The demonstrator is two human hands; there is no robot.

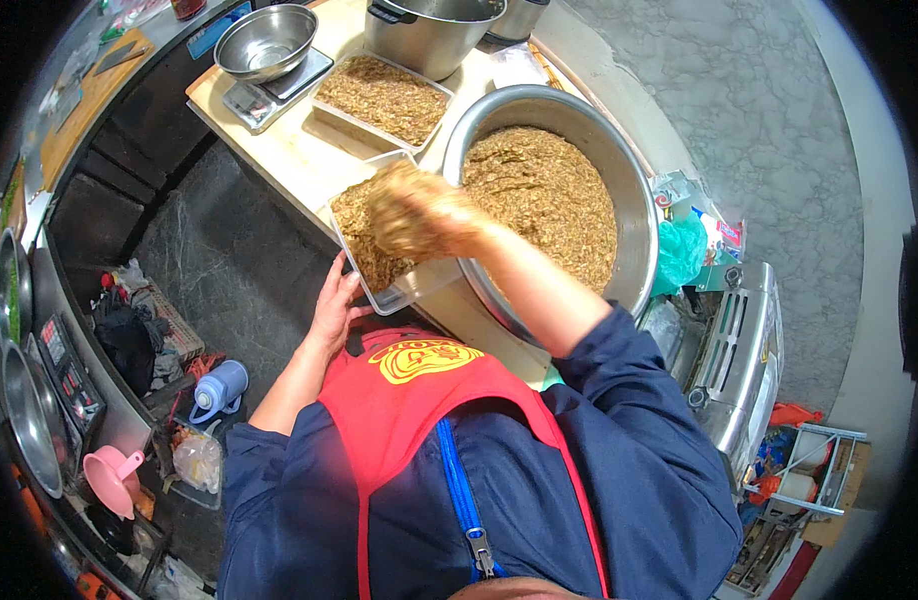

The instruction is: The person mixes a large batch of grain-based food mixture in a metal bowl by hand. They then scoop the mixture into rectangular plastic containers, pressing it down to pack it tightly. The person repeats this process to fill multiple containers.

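A clear plastic container (384, 302), partly filled with brown minced filling (360, 217), sits at the table's near edge in front of me. My left hand (337, 301) grips its near left wall, fingers against the outside. Above the same container is my right hand (421, 214), coated with filling and blurred by motion. Whether its fingers close around a lump cannot be made out. My right forearm passes over the rim of a large metal basin (642, 247). More of the minced filling (541, 195) lies in that basin.
Beyond stands a second plastic container (354, 129) full of filling. A steel bowl (267, 45) rests on a digital scale (260, 105), near a tall steel pot (414, 37). To the right are a teal plastic bag (680, 251) and a metal appliance (740, 360). A blue jug (220, 386) stands low at left.
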